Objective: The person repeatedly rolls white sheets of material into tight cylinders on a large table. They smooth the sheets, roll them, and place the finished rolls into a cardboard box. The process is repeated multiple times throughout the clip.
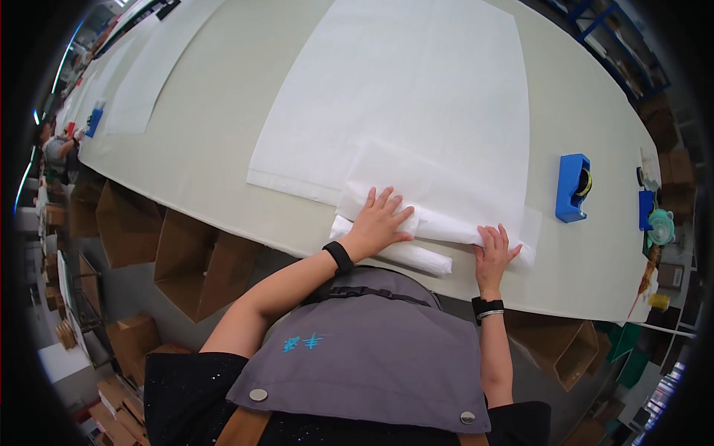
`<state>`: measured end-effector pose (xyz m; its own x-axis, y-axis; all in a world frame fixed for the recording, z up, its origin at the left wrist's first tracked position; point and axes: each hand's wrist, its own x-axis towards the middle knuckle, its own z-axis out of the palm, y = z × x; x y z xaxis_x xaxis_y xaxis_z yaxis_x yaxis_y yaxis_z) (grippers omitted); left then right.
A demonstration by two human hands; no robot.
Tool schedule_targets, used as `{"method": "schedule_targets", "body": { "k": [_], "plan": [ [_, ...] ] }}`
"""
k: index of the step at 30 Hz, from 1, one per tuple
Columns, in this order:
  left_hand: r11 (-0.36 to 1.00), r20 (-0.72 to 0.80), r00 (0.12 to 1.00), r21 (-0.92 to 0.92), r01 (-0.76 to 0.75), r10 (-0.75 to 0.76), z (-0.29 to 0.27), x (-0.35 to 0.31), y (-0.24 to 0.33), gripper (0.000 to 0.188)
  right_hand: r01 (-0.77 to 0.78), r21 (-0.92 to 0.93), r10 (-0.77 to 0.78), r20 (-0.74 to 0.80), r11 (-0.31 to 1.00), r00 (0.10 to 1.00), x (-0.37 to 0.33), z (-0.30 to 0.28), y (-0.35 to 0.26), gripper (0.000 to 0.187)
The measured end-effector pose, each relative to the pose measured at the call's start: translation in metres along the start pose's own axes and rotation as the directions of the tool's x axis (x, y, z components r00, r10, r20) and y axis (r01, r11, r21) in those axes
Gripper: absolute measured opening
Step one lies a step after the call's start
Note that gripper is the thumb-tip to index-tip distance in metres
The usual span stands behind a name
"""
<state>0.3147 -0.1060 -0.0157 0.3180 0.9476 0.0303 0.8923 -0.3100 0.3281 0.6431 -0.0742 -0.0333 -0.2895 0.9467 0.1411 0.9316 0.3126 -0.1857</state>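
A thin white sheet [416,97], paper-like or soft plastic, lies spread across the table in front of me. Over its near end is a smaller, slightly see-through white piece [401,175], its near edge folded or rolled into a soft bundle [450,228]. My left hand [378,227] presses on this bundle with fingers spread. At the bundle's right end, my right hand [493,256] rests with its fingers stretched out and a little apart. Between my body and the bundle, a separate white roll [416,259] lies along the table edge, partly hidden under my left hand.
A blue tape dispenser [573,188] stands to the right on the pale table [208,141]. Farther right are another blue dispenser [645,210] and a light green round object [660,227]. Open cardboard boxes [201,264] sit below the table edge. Another person [59,152] is at the far left.
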Motion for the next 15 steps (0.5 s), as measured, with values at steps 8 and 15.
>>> {"method": "schedule_targets", "body": {
  "k": [8,15],
  "plan": [
    [0.995,-0.118,0.988,0.020,0.101,-0.098,0.012,-0.005,-0.003,0.060,0.120,0.457,-0.099,-0.070,0.881,0.993,0.023,-0.014,-0.031,0.065],
    [0.992,-0.122,0.986,0.039,0.122,-0.116,0.010,-0.008,-0.003,0.059,-0.001,0.985,0.191,-0.032,0.172,0.981,0.057,-0.004,-0.079,0.073]
  ]
}}
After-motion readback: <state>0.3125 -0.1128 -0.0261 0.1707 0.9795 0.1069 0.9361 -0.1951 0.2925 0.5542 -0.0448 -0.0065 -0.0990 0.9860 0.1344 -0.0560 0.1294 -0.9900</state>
